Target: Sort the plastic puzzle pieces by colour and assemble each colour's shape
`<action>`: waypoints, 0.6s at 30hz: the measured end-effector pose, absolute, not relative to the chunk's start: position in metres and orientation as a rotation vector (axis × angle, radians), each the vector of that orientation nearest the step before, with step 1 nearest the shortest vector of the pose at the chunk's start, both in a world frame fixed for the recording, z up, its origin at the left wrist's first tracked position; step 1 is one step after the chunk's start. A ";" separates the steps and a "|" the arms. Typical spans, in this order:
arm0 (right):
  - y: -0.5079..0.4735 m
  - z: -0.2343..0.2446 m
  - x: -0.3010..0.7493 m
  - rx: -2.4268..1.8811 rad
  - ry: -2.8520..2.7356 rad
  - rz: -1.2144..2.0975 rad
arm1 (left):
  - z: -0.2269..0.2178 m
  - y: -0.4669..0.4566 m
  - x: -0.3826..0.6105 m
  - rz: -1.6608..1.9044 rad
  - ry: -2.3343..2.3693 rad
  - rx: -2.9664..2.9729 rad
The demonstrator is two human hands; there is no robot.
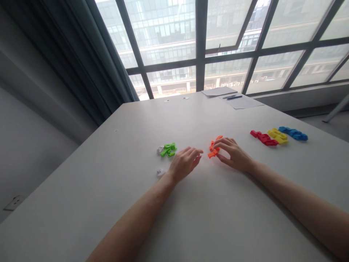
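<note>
My right hand [235, 154] is at a small cluster of orange plastic pieces [213, 154]. Its thumb and fingertips close around an orange piece, and the fingers partly cover the group. My left hand [185, 163] hovers just to the left, fingers loosely stretched towards the orange cluster and apart from it, with nothing visible in them. Left of that hand lie several bright green plastic pieces [168, 150], with a whitish piece [160, 149] against them. Another whitish piece [160, 173] rests nearer to me, beside my left wrist.
On the right, red pieces [264, 138], yellow pieces [278, 135] and blue pieces [293, 133] lie in slanting rows on the white table [131, 153]. Paper sheets [247, 103] and a pen [234, 97] are at the far edge, before the windows. A dark curtain [89, 62] hangs at left.
</note>
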State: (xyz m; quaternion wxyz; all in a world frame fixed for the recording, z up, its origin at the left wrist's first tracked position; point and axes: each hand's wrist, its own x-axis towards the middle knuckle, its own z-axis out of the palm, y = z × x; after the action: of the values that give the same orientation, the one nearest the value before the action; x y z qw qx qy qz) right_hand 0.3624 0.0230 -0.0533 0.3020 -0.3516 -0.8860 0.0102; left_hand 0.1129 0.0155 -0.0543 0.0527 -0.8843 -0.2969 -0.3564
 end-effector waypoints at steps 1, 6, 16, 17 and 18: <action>0.023 -0.053 0.363 -0.932 -2.363 0.027 | -0.054 0.016 0.113 -1.081 -0.904 -2.687; 0.022 -0.053 0.363 -0.926 -2.413 0.041 | -0.055 0.016 0.112 -1.070 -0.939 -2.668; 0.024 -0.057 0.363 -0.945 -2.459 0.024 | -0.057 0.018 0.112 -0.943 -1.068 -2.723; 0.024 -0.057 0.363 -0.946 -2.458 0.025 | -0.057 0.018 0.112 -0.935 -1.081 -2.733; 0.024 -0.057 0.363 -0.947 -2.457 0.028 | -0.058 0.019 0.112 -0.927 -1.093 -2.741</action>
State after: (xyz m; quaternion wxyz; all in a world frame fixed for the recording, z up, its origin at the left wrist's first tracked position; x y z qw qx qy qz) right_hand 0.3628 0.0237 -0.0570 0.2515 -0.3479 -0.9031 0.0102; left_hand 0.1123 0.0187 -0.0576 0.0241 -0.8860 -0.3531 -0.2996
